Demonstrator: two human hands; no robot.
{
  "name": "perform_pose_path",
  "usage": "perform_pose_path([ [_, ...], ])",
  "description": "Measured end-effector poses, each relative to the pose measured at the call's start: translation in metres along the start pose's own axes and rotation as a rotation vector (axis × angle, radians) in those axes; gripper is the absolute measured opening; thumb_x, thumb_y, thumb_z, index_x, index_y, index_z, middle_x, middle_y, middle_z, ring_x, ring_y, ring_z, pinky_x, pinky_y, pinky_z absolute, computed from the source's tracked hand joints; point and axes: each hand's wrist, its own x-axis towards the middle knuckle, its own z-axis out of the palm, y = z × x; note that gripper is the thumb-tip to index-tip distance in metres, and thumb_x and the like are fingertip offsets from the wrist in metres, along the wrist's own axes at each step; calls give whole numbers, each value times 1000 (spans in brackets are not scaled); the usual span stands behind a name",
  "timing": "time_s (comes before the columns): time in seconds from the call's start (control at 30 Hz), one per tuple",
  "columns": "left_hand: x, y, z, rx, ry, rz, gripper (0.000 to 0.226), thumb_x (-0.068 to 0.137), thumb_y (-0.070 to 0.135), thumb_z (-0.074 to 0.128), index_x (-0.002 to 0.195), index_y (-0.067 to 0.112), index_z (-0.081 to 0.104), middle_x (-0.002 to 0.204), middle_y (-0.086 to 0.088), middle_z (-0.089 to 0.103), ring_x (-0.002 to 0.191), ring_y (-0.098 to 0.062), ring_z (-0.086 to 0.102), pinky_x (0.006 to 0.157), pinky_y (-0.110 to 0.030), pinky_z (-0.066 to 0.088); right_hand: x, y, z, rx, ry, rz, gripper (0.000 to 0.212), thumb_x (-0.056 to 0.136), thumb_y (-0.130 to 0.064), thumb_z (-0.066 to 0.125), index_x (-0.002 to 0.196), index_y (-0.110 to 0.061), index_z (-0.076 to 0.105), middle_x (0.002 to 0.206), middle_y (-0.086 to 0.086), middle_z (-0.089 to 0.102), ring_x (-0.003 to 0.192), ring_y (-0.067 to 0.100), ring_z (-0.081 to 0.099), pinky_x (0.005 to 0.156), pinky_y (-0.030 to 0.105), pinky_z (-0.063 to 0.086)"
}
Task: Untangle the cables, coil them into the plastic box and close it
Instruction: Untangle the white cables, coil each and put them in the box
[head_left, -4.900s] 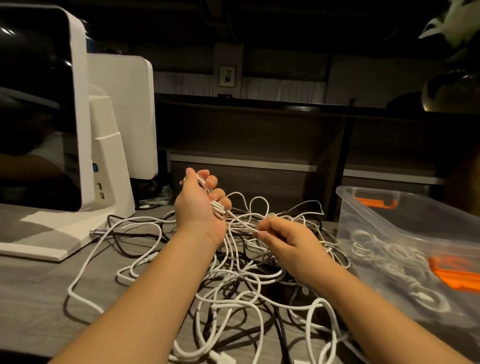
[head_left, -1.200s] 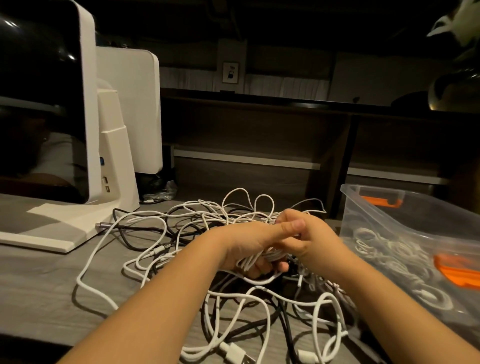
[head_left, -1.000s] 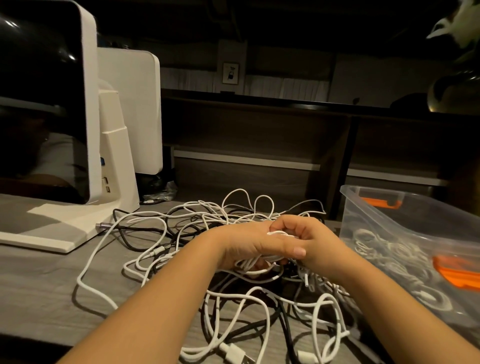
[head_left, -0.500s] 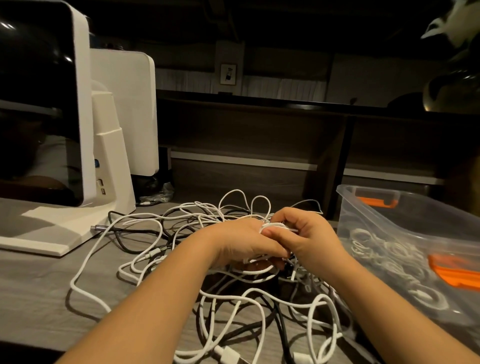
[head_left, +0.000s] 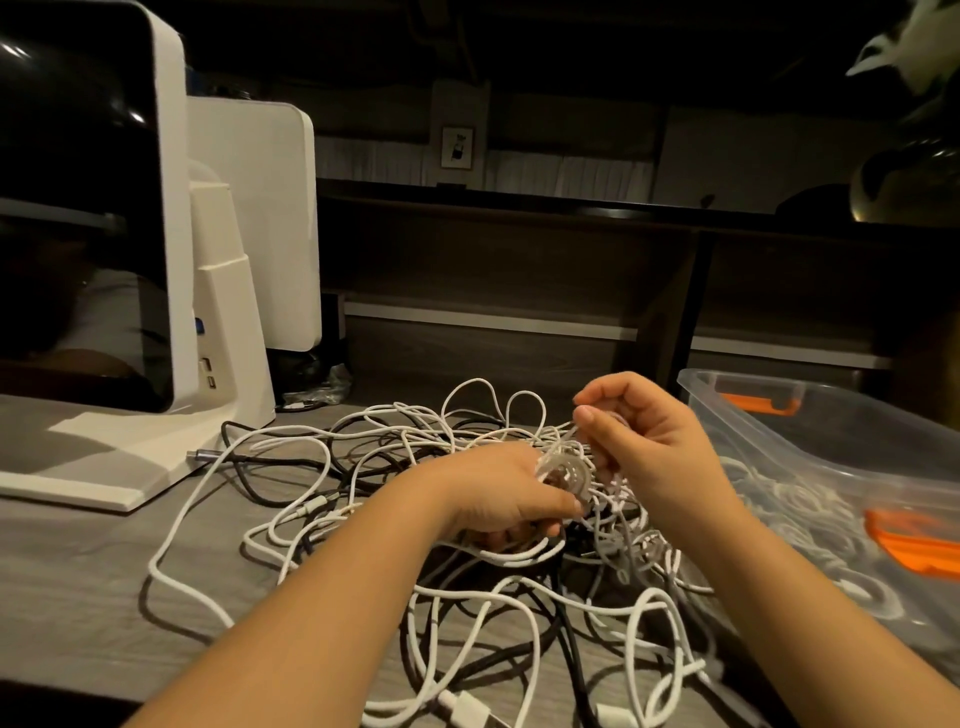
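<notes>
Mid-wind on one white cable: left hand (head_left: 498, 488) grips the small coil (head_left: 563, 475) right over the middle of the tangled pile (head_left: 467, 519), while the right hand (head_left: 644, 436) just above it pinches the free strand. I'd keep the loops same-sized and feed slack slowly so it doesn't drag knots along. The plastic box (head_left: 810, 415) sits open just right of the pile, coils already inside.

A white monitor (head_left: 93, 208) stands on the grey desk (head_left: 67, 582), left; a small framed picture (head_left: 457, 147) hangs behind.
</notes>
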Motion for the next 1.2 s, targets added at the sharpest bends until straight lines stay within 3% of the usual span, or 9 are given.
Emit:
perform_pose_path([
  [0.13,-2,6,2,164,-58,94,22,92,38,68,80,20,65,69,9,66,68,-13,58,69,-31,47,5,6,0,-8,123,18,6,82,-7,73,79,-11,70,60,4,61,46,13,46,42,21,40],
  [0.23,-4,10,7,58,-75,205,13,92,33,69,88,21,66,78,4,68,72,-9,63,76,-32,53,6,15,3,-102,110,131,12,79,-15,77,75,-9,67,65,8,63,58,16,56,52,27,48],
  [0.3,-2,8,6,-48,58,201,11,93,35,69,95,24,66,81,3,68,71,-10,62,73,-30,53,6,20,1,-145,86,216,19,83,-19,74,77,-4,63,67,15,63,59,21,56,55,33,48],
  [0.4,5,2,0,-186,361,109,26,90,39,71,108,24,59,76,3,68,57,-7,56,53,-22,46,5,23,-1,-297,19,244,21,91,-23,65,76,-11,58,55,-2,53,51,12,45,48,27,39],
  [0.47,12,-2,-3,-285,502,96,26,89,41,71,105,26,57,79,1,67,58,-9,54,54,-26,42,3,23,5,-433,-98,216,19,93,-27,64,78,-17,59,58,-5,54,52,10,45,50,28,39],
  [0.53,16,-4,-2,-210,589,107,19,91,43,68,100,28,60,82,5,64,65,-9,55,58,-27,41,1,22,11,-553,-198,178,12,94,-28,62,83,-23,61,71,-4,62,62,10,54,61,29,47],
  [0.63,16,-6,0,-11,662,85,17,94,44,63,101,29,59,89,11,60,79,-6,56,64,-26,41,0,17,14,-683,-250,128,14,97,-25,58,87,-33,61,80,-9,64,73,2,58,65,16,44],
  [0.97,18,-5,-2,-111,737,127,15,97,33,63,107,26,54,97,7,62,88,-11,59,68,-24,45,-4,11,20,-738,-364,101,17,102,-25,48,88,-29,57,75,-9,58,66,4,52,61,20,40],
  [1.2,16,-5,-2,-18,591,-11,48,101,58,35,106,16,57,89,3,60,81,-10,56,74,-32,44,-7,2,14,-810,-443,-131,11,97,-19,53,97,-25,62,83,-11,64,76,6,58,70,29,49],
])
